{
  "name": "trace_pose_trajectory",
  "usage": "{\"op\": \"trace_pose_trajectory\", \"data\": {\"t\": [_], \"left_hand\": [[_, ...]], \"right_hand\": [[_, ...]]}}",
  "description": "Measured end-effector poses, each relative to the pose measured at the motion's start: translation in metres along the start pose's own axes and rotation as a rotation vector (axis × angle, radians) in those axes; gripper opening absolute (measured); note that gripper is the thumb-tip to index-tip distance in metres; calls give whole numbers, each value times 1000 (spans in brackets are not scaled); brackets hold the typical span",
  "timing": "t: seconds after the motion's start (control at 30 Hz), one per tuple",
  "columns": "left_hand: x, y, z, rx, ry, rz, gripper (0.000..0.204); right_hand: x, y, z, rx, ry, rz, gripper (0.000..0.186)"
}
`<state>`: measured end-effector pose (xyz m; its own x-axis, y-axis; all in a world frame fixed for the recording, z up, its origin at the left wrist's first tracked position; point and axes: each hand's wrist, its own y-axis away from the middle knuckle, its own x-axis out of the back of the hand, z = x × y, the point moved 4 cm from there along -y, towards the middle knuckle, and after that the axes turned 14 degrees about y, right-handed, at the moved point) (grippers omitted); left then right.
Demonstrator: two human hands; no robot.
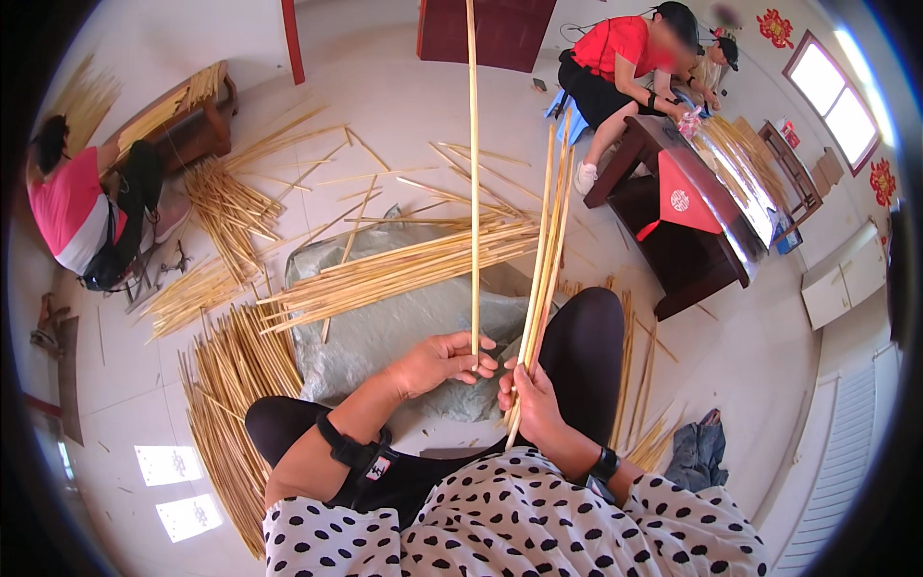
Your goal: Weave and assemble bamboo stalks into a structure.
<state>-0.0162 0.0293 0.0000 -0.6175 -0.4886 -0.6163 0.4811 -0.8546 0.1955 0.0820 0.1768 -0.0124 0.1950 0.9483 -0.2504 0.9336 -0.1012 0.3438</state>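
Head view: my left fingers (466, 343) pinch one straw-coloured stick (474, 212) near its lower end; my right fingers (506, 385) clamp a thin bunch of sticks (546, 279) just right of it.
Beyond my knees, a loose pile (413, 264) lies across a grey-green plastic sheet (361, 361); my left black armband (344, 444) bears a white tag (379, 468) with a dark mark; far right, a red cloth (707, 213) with a round white emblem hangs on a dark desk (697, 274).
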Motion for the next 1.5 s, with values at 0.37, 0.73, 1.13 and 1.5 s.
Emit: {"op": "trace_pose_trajectory", "data": {"t": [0.37, 0.73, 1.13, 1.5], "left_hand": [[18, -1, 1, -81, -142, 233, 14], [26, 5, 12, -158, -134, 388, 18], [62, 3, 2, -281, -17, 574, 20], [109, 25, -5, -309, 285, 773, 16]], "right_hand": [[-1, -1, 4, -21, -4, -36, 15], [-1, -3, 5, -69, -9, -11, 13], [3, -3, 13, -120, 80, 36, 12], [2, -9, 15, -123, 53, 23, 11]]}}
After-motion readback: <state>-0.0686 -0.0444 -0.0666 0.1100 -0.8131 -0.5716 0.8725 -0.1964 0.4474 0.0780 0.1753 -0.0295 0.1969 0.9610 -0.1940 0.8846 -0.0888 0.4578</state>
